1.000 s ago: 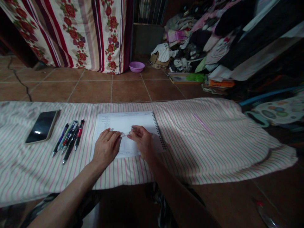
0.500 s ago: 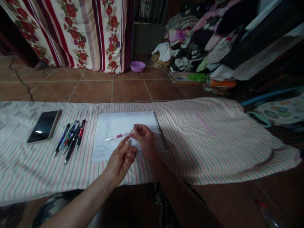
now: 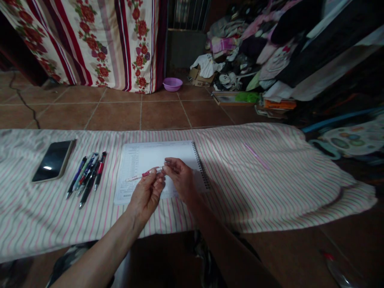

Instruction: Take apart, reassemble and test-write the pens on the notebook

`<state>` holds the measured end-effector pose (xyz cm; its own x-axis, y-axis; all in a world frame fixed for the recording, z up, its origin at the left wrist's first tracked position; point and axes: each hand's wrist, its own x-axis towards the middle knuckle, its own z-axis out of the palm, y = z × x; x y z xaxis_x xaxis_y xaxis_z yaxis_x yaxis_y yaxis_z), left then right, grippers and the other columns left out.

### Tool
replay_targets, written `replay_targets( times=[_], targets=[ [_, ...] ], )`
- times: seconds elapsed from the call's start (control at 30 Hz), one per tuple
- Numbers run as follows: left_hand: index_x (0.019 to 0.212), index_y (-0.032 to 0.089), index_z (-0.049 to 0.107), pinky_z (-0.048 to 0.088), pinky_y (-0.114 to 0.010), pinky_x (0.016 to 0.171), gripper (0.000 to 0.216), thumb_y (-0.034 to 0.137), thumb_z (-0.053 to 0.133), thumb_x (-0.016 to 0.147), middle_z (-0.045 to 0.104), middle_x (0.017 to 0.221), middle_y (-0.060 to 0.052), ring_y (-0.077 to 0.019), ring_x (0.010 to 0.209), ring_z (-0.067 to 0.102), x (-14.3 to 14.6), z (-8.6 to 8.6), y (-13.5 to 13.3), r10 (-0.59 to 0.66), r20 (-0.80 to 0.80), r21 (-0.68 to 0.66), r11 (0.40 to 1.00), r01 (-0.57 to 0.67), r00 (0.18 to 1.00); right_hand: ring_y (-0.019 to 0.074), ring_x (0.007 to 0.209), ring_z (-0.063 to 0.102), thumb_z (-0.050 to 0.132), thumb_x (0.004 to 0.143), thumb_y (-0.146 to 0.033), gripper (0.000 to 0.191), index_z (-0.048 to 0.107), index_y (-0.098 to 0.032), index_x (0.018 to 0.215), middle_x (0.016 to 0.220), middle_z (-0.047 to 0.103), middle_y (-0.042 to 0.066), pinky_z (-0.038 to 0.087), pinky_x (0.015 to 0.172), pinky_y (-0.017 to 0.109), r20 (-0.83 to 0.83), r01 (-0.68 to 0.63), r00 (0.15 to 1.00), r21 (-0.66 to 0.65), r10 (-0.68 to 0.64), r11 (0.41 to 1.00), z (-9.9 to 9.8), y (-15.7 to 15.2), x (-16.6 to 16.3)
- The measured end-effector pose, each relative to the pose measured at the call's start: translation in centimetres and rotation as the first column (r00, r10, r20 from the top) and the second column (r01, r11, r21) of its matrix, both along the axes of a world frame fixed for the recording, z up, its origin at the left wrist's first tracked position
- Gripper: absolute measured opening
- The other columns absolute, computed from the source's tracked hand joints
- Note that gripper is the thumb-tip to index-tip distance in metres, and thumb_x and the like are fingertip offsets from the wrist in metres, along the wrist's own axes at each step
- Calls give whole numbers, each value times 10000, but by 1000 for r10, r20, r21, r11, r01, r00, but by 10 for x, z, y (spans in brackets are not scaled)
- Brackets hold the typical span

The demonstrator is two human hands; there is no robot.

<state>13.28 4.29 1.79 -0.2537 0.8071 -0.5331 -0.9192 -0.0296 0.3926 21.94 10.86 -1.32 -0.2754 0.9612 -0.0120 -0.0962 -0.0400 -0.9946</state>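
Observation:
A slim white pen with a red printed band (image 3: pixel 146 173) is held slantwise over a spiral notebook (image 3: pixel 162 151). My left hand (image 3: pixel 146 193) has its thumb and fingers closed on the middle of the pen. At the pen's right end, the fingers of my right hand (image 3: pixel 181 177) pinch it; what they do at the very tip is too small to make out. The notebook lies flat beneath both hands, its coil along the right side. To its left lies a bunch of several pens (image 3: pixel 89 178).
A dark-screened phone (image 3: pixel 53 161) lies at the left of the striped cloth (image 3: pixel 234 200). A thin pink stick-like thing (image 3: pixel 257 156) rests on the right. Beyond, on the tiled floor, are a purple bowl (image 3: pixel 173 84) and a heap of clothes (image 3: pixel 231 44).
My left hand has come up and closed on the pen's middle, where its fingers were just below it. The pen and both hands have shifted slightly left.

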Motion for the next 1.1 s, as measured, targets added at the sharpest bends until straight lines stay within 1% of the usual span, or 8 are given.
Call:
replay_targets(
  times=[0.13,0.23,0.37,0.5,0.63,0.73,0.9,1.1],
  targets=[
    [778,103,581,556,-210,562,127,81,475,844,658,698,-59,-104,572,634,-3,-2,-1,-5,-102,-44,999,0,995,176,835,654,658,675,-254,276,617,-179,938,880,668,54,534,765,315,12,3,1000,37,-3,999,-2,0,-1],
    [755,99,571,560,-200,587,134,51,473,832,656,695,-63,-115,611,653,-6,-1,-1,15,-94,-65,998,-21,996,178,817,656,658,678,-256,272,617,-181,936,881,665,54,540,744,316,9,10,1000,43,-11,999,-3,1,-1],
    [660,119,518,553,-161,614,202,-26,471,793,608,644,-16,-104,637,653,-7,2,1,57,-75,-32,998,-60,996,174,808,657,658,681,-261,266,621,-189,934,868,671,48,537,745,312,26,11,1000,53,-12,999,-4,1,-2],
    [617,126,493,562,-198,700,245,-65,464,767,576,636,13,-106,689,655,-6,2,3,87,-84,-11,996,-88,993,172,828,655,655,689,-256,259,619,-194,938,873,675,47,533,771,313,36,2,999,76,-5,997,-4,0,-1],
    [577,129,476,561,-211,727,274,-81,466,753,545,596,31,-96,672,649,-5,3,3,99,-76,-21,995,-101,992,175,847,655,652,688,-253,268,615,-189,946,889,673,56,535,767,308,39,-14,999,56,12,998,-1,-1,-1],
    [570,127,481,563,-204,713,273,-81,480,748,549,586,31,-87,640,643,-5,3,3,119,-91,-40,992,-123,989,180,854,655,652,682,-256,270,618,-184,941,893,675,63,533,773,312,50,-14,999,51,12,999,1,-1,-1],
    [590,110,511,554,-150,621,245,-74,493,751,575,596,10,-72,576,624,-4,6,3,110,-162,-96,987,-127,981,184,861,655,644,682,-264,262,623,-191,933,902,686,61,530,772,319,67,-34,997,74,29,997,2,-4,-3],
    [563,113,501,535,-123,550,263,-88,503,734,565,561,10,-60,518,595,-6,12,3,152,-221,-163,968,-190,964,171,779,659,643,677,-261,244,635,-194,912,858,685,48,540,705,311,44,-39,998,60,36,997,0,-5,-6]
  ],
)
